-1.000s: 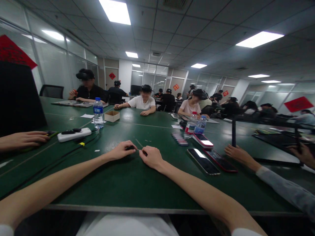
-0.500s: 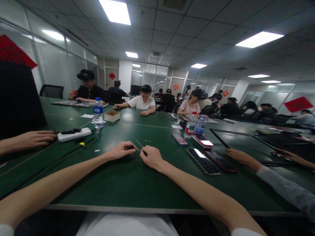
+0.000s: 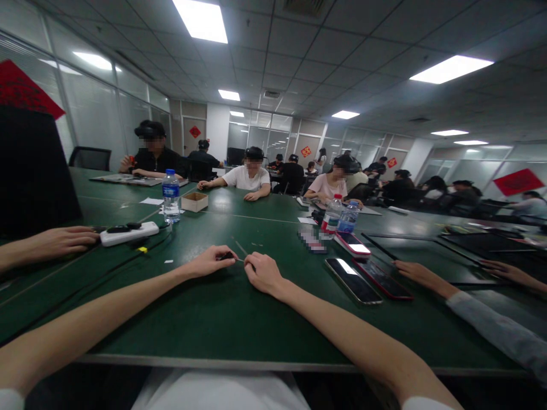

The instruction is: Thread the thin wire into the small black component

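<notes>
Two bare hands meet near the middle of the wide dark green table (image 3: 222, 319). The left hand (image 3: 209, 263) has its thumb and forefinger pinched together on a small dark piece (image 3: 225, 256), too small to identify, and a thin pale thread or wire (image 3: 239, 260) runs from it toward the right hand (image 3: 264, 273). The right hand's fingers are curled inward, closed on the other end of this thin line, as far as I can judge. Both forearms rest on the table, probably to keep the hands steady for such fine work.

Two dark smartphones (image 3: 352, 280) lie side by side to the right, and a third phone with pink edge (image 3: 352, 244) is beyond them, all well apart from the hands, so the working area stays free. A white power strip (image 3: 129, 233) lies at the left, next to another person's hand (image 3: 60, 241). A clear plastic water bottle with blue label (image 3: 171, 196) stands upright behind it, near a small cardboard box (image 3: 194, 201). The label text is too small to read. Red diamond-shaped paper decorations (image 3: 195, 131) hang on the glass walls; their writing cannot be read either.
</notes>
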{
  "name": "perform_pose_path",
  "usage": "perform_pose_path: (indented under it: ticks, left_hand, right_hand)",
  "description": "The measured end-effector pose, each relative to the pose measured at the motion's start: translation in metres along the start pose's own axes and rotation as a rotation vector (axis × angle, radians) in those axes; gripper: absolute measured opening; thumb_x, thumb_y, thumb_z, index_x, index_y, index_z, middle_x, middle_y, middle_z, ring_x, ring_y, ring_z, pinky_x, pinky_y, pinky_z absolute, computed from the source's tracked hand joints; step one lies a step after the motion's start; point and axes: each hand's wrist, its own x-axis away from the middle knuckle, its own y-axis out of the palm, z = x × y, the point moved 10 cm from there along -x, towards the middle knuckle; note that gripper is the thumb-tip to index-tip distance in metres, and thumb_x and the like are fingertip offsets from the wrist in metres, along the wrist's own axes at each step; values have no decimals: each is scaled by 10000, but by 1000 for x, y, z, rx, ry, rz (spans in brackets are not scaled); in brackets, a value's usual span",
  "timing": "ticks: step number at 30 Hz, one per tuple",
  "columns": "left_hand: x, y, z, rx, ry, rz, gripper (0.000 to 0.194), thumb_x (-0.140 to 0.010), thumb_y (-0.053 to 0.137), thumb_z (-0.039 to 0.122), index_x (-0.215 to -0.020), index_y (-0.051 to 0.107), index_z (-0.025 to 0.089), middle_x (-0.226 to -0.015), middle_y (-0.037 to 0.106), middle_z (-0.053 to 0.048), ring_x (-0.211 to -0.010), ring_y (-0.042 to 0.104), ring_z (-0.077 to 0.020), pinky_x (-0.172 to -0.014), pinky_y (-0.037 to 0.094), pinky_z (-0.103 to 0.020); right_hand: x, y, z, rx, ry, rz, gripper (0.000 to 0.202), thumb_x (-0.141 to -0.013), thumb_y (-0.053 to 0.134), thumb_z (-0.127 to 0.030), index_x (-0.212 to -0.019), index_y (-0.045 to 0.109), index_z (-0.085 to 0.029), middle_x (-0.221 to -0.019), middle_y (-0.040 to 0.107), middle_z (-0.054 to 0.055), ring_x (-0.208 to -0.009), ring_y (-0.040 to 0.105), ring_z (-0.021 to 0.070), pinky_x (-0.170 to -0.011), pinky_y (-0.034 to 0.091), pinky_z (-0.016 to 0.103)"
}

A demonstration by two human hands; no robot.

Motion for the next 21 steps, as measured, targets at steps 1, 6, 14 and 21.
perform_pose_path:
  ticks: [1, 6, 14, 21]
  left_hand:
    - [0, 0, -1, 2, -1, -1, 392, -844, 535, 478, -1031, 656, 156, -947, 647, -44, -776, 556, -157, -688, 434, -263]
    - [-1, 1, -2, 33, -5, 2, 378, -845, 543, 469, -1027, 656, 158, -945, 649, -40, -771, 562, -152, -686, 438, -256]
    - [0, -1, 4, 31, 1, -7, 389, -844, 538, 481, -1027, 656, 159, -941, 648, -38, -759, 564, -149, -680, 439, -258]
    - [1, -2, 4, 47, -10, 7, 381, -847, 535, 475, -1025, 655, 160, -915, 650, -26, -761, 564, -148, -685, 437, -253]
  right_hand:
    - [0, 0, 0, 1, 0, -4, 233, -915, 419, -225, -897, 647, -179, -886, 630, 37, -758, 558, 129, -715, 387, 229]
    - [0, 2, 1, -6, 7, -32, 249, -925, 408, -221, -908, 652, -176, -906, 628, 44, -772, 557, 130, -722, 387, 233]
    - [0, 1, -1, -31, -16, -22, 229, -920, 411, -196, -892, 636, -166, -889, 616, 37, -747, 539, 119, -706, 382, 231]
    - [0, 2, -1, -34, -33, -25, 222, -922, 411, -172, -914, 632, -158, -915, 609, 42, -760, 536, 118, -728, 375, 239]
